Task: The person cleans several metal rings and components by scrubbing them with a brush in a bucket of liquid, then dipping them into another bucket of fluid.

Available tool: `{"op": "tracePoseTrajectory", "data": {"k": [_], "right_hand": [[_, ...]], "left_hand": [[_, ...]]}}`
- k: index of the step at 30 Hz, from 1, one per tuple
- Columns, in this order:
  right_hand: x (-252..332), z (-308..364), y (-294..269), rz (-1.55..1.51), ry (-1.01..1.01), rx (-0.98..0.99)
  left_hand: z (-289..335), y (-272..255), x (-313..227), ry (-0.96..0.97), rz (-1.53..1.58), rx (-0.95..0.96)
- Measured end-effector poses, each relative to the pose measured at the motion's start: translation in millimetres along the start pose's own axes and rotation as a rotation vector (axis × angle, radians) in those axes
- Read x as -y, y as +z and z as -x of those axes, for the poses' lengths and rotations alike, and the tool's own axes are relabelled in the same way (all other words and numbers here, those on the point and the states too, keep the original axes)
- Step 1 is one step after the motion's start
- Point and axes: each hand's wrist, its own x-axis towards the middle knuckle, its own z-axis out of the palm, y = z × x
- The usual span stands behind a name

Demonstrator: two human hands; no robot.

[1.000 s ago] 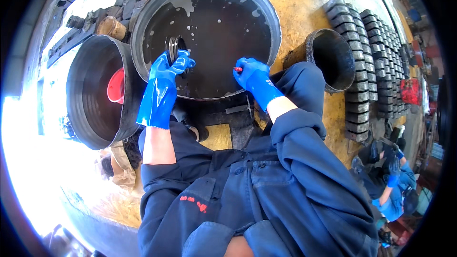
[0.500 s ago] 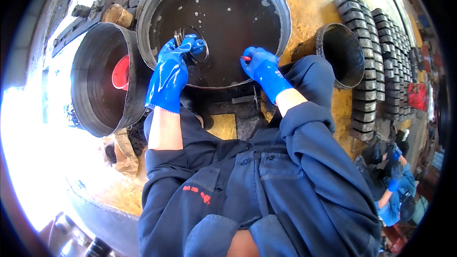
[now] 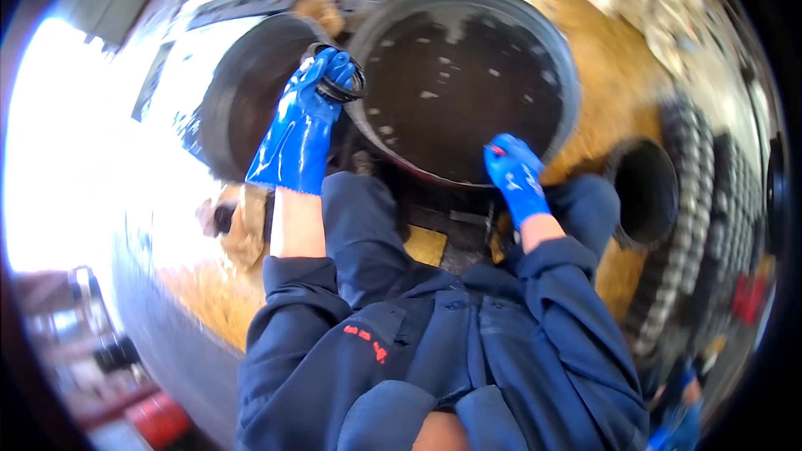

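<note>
My left hand (image 3: 307, 121), in a long blue rubber glove, is closed around a few dark metal rings (image 3: 354, 88). It holds them up where the rims of a big round tub (image 3: 571, 88) and a smaller grey bucket (image 3: 219, 108) come close together. Dark liquid with pale foam flecks fills the tub. My right hand (image 3: 518, 179), gloved alike, is closed over the tub's near right edge. A small red end (image 3: 498, 150) pokes out of that fist; the remainder of the red-ended thing is hidden.
To the right, a dark open bucket (image 3: 647, 192) lies tilted beside rows of stacked dark ring-shaped parts (image 3: 689, 200). A brown container (image 3: 320, 12) stands behind the grey bucket. Crumpled brown paper (image 3: 246, 225) lies at left. Another person's blue clothing (image 3: 681, 422) shows at lower right.
My left hand has carried the rings left, from over the tub's liquid to its left rim beside the grey bucket. The right hand stays closed near the tub's edge. The whole view has swung left.
</note>
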Motion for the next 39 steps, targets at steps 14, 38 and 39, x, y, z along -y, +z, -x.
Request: {"op": "tracePoseTrajectory", "data": {"k": [14,38,39], "right_hand": [[-14.1,-6.6,-8.1,0.135,0.032,0.049],[-69.6,-9.1,31.7,-0.065,-0.081,0.132],[-87.9,-12.3,33.5,-0.018,-0.015,0.189]], "left_hand": [[383.0,-84.3,-21.0,0.285,-0.334,-0.782],[195.0,-180.3,-320.1,0.746,-0.315,-0.563],[165.9,-192.7,-326.8,0.742,-0.370,-0.587]]}}
